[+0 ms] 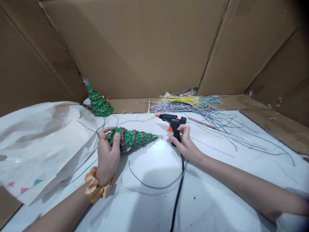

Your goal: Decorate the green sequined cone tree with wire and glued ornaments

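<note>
My left hand (107, 151) is closed around the wide base of a small green sequined Christmas tree cone (135, 139) with red garland bands. The cone lies on its side just above the white sheet (154, 199), its tip pointing right. My right hand (183, 140) grips the handle of a black glue gun (173, 121) with an orange trigger and an orange nozzle pointing left. The nozzle sits a little above and to the right of the cone's tip. The gun's black cord (177, 196) runs down towards me.
A second finished green tree (98, 101) stands upright at the back left. A bundle of yellow, silver and green wires (190, 102) lies at the back. A crumpled white paper bag (41, 141) fills the left. Thin green wire (154, 185) loops between my arms. Cardboard walls enclose everything.
</note>
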The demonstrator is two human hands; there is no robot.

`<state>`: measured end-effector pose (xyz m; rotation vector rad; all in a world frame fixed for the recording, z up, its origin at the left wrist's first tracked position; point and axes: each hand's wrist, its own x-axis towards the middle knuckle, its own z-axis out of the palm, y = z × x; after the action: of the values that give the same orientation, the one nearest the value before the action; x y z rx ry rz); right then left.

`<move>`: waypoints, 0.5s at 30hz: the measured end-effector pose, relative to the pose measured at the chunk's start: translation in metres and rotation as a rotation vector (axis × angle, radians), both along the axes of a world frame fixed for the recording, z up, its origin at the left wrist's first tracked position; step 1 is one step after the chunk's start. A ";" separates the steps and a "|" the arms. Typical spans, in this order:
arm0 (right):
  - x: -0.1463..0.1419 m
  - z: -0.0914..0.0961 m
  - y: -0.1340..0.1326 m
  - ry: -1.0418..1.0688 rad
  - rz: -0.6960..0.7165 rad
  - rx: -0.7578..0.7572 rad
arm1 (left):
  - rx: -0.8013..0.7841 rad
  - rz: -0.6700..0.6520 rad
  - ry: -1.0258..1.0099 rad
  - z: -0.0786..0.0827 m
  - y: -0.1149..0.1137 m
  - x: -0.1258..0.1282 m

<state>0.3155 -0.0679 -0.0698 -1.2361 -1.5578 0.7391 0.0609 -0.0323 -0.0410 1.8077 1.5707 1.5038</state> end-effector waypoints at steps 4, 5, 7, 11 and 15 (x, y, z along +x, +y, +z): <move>0.011 0.001 -0.019 0.245 -0.056 -0.065 | 0.001 -0.009 0.012 0.000 0.001 -0.001; 0.014 0.002 -0.023 0.292 -0.067 -0.083 | 0.010 -0.009 0.015 0.000 0.001 -0.001; 0.019 0.002 -0.029 0.370 -0.081 -0.126 | 0.025 -0.005 0.019 0.000 0.002 -0.001; 0.025 0.000 -0.030 0.492 -0.062 -0.138 | 0.020 -0.003 0.001 0.000 0.001 0.000; 0.027 0.003 -0.028 0.503 -0.060 -0.205 | -0.007 -0.013 -0.026 0.000 0.000 0.000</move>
<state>0.3427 -0.0958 -0.0669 -1.1247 -1.0483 1.0943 0.0610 -0.0323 -0.0409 1.7835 1.5475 1.5084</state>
